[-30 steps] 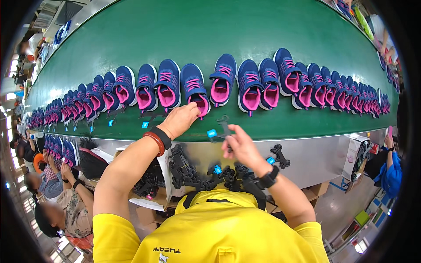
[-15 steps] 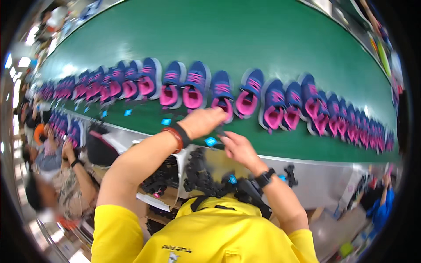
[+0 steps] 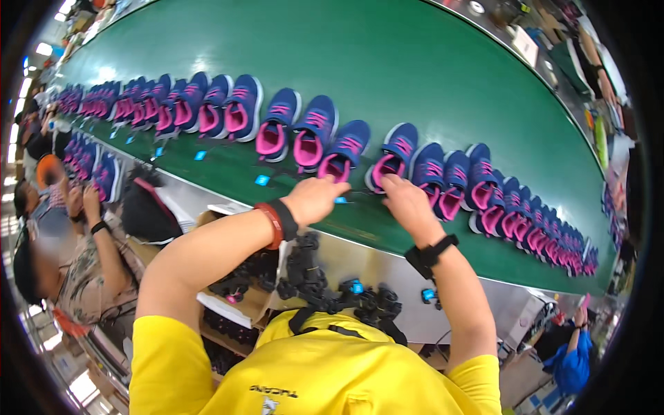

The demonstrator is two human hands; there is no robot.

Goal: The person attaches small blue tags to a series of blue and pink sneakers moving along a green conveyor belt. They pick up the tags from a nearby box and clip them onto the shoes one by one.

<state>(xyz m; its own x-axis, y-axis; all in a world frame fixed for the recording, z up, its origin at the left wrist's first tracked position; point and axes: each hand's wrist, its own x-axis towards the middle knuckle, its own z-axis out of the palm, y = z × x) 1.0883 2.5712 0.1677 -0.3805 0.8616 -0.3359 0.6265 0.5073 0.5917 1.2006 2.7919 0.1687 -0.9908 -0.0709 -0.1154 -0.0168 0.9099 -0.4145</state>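
Note:
A row of navy sneakers with pink laces and linings stands on the green conveyor belt (image 3: pixel 332 41), toes pointing away from me. My left hand (image 3: pixel 315 200) has its fingers closed at the heel of one sneaker (image 3: pixel 348 142). My right hand (image 3: pixel 413 207) pinches the heel of the neighbouring sneaker (image 3: pixel 401 142), just to the right across a small gap. Both sneakers rest on the belt. Beside my left fingertips lies a dark piece with a small blue tag (image 3: pixel 339 200), partly hidden by the hand.
More blue tags (image 3: pixel 262 180) with dark pieces lie along the belt's near edge. Black parts (image 3: pixel 304 273) pile up below it, above a cardboard box (image 3: pixel 256 297). At left a co-worker (image 3: pixel 97 277) handles sneakers; another person in blue (image 3: pixel 570 360) is at right.
My hands were close together, the right one on a dark piece below the left. They have moved apart, the right hand going rightward to a sneaker's heel; the dark piece is out of it.

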